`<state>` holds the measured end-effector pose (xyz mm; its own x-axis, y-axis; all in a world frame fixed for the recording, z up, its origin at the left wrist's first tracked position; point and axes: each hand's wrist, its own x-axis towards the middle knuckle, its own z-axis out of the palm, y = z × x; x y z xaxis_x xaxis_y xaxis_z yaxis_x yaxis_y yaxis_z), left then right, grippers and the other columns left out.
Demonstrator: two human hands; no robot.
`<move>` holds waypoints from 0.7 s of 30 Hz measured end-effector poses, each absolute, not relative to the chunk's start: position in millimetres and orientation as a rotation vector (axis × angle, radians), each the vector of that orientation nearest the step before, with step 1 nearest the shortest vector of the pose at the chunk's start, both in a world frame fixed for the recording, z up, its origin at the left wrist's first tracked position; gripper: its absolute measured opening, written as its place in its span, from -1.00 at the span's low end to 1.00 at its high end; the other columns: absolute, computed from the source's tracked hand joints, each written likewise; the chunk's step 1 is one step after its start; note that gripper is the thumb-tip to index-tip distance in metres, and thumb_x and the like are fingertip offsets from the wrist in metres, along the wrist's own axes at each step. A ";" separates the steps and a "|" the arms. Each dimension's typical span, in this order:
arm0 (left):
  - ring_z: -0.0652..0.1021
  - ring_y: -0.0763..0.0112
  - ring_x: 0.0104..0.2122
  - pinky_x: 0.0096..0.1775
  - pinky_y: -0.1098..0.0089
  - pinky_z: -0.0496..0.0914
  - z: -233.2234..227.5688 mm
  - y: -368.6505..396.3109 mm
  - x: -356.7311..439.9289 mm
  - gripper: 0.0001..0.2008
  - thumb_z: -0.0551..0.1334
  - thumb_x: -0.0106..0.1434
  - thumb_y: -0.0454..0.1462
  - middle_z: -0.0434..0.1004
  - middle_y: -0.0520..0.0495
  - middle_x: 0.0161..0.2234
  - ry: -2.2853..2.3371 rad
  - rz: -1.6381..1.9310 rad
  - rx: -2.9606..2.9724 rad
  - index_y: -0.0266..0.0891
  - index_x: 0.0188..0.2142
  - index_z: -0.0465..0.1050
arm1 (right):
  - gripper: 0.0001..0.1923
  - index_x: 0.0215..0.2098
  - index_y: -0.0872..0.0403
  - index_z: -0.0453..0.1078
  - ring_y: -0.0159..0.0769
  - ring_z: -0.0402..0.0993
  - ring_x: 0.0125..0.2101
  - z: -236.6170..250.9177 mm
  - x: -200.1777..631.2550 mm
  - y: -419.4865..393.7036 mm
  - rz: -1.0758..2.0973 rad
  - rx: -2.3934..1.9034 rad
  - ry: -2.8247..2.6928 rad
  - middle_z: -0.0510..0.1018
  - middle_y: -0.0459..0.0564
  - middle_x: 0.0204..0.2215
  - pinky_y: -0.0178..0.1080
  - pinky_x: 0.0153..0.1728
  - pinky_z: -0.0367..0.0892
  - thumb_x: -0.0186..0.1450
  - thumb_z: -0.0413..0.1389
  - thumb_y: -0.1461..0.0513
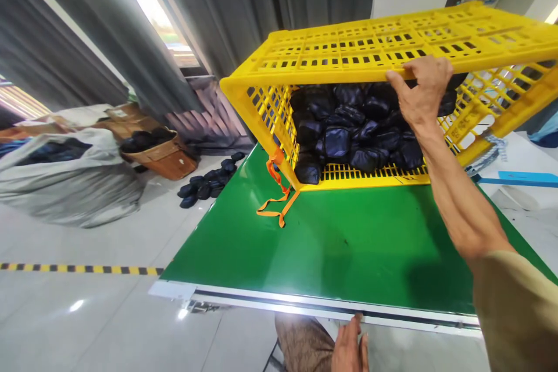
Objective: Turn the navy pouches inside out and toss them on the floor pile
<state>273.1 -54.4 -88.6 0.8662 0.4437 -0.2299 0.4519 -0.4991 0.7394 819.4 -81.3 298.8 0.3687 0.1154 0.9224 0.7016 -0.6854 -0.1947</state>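
1. Yellow crate [392, 40] lies tipped on its side at the far edge of the green bench [331, 244], its open mouth facing the near edge and its lower wall resting on the bench top.
2. Black pouches [349, 133] are heaped inside the crate, piled against its back and lower wall.
3. Right hand [421, 90] reaches up and forward, arm stretched out from the near right corner, forearm bare, sleeve at the elbow.
4. Its fingers [403, 72] are curled over the crate's upper rim, gripping it, with the thumb on the outer face.
5. Left hand [349, 349] hangs low at the near edge of the bench, back of the hand upward; its fingers are loosely extended, tips touching or just short of the metal edge strip, holding nothing.
6. Orange strap [276, 197] dangles from the crate's lower left corner and trails on the bench.
7. More black pouches [209, 180] lie on the floor beyond the bench's left edge, near a brown basket [161, 157] and a grey sack [70, 180].
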 end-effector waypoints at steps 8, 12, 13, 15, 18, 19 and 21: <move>0.62 0.01 0.40 0.47 -0.09 0.49 -76.2 -30.8 307.9 -0.46 0.09 0.64 -0.20 0.64 -0.33 0.40 0.488 0.286 2.206 -0.17 0.50 0.50 | -0.21 -0.03 -0.04 0.60 0.17 0.51 0.03 287.8 763.2 -117.4 -1.503 -1.958 -0.699 0.68 0.09 -0.09 0.35 0.23 0.28 0.58 -0.06 -0.48; 0.46 -0.10 0.53 0.49 -0.18 0.43 -69.1 -12.0 338.6 -0.37 0.11 0.66 -0.16 0.47 -0.46 0.52 0.486 0.385 2.321 -0.29 0.62 0.29 | -0.21 -0.05 -0.04 0.60 0.14 0.50 0.02 287.3 756.0 -115.9 -1.487 -1.978 -0.684 0.68 0.07 -0.12 0.30 0.24 0.27 0.58 -0.07 -0.47; 0.43 -0.14 0.55 0.49 -0.20 0.41 -67.9 -11.6 345.2 -0.34 0.13 0.66 -0.15 0.42 -0.49 0.54 0.501 0.397 2.358 -0.31 0.64 0.24 | -0.20 -0.05 -0.04 0.59 0.14 0.50 0.02 287.4 757.5 -114.8 -1.485 -1.974 -0.681 0.67 0.07 -0.12 0.30 0.24 0.27 0.58 -0.07 -0.48; 0.38 -0.20 0.57 0.48 -0.23 0.40 -64.0 -16.4 358.2 -0.28 0.19 0.64 -0.13 0.32 -0.54 0.59 0.516 0.420 2.433 -0.32 0.67 0.18 | -0.19 -0.05 -0.03 0.58 0.14 0.49 0.04 288.9 764.7 -112.0 -1.464 -1.970 -0.683 0.68 0.09 -0.09 0.29 0.26 0.25 0.56 -0.06 -0.49; 0.30 -0.30 0.61 0.48 -0.29 0.37 -53.0 -28.5 379.0 -0.18 0.29 0.60 -0.08 0.21 -0.56 0.64 0.463 0.443 2.576 -0.28 0.71 0.12 | -0.27 -0.01 -0.03 0.58 0.12 0.47 0.08 296.6 782.9 -105.9 -1.405 -2.021 -0.703 0.70 0.10 -0.02 0.22 0.29 0.22 0.57 0.04 -0.44; 0.26 -0.33 0.63 0.49 -0.33 0.33 -49.2 -30.9 385.7 -0.15 0.32 0.59 -0.07 0.18 -0.54 0.65 0.442 0.448 2.627 -0.23 0.72 0.10 | -0.33 0.01 -0.03 0.57 0.09 0.46 0.10 301.0 789.9 -103.4 -1.381 -2.060 -0.704 0.70 0.09 0.00 0.18 0.30 0.22 0.59 0.08 -0.40; 0.19 -0.37 0.66 0.52 -0.43 0.25 -44.6 -30.3 396.3 -0.12 0.35 0.57 -0.04 0.18 -0.51 0.66 0.437 0.458 2.717 -0.16 0.72 0.11 | -0.44 0.06 -0.03 0.56 0.02 0.42 0.12 312.0 804.1 -97.6 -1.323 -2.162 -0.689 0.70 0.06 0.04 0.12 0.33 0.19 0.63 0.15 -0.30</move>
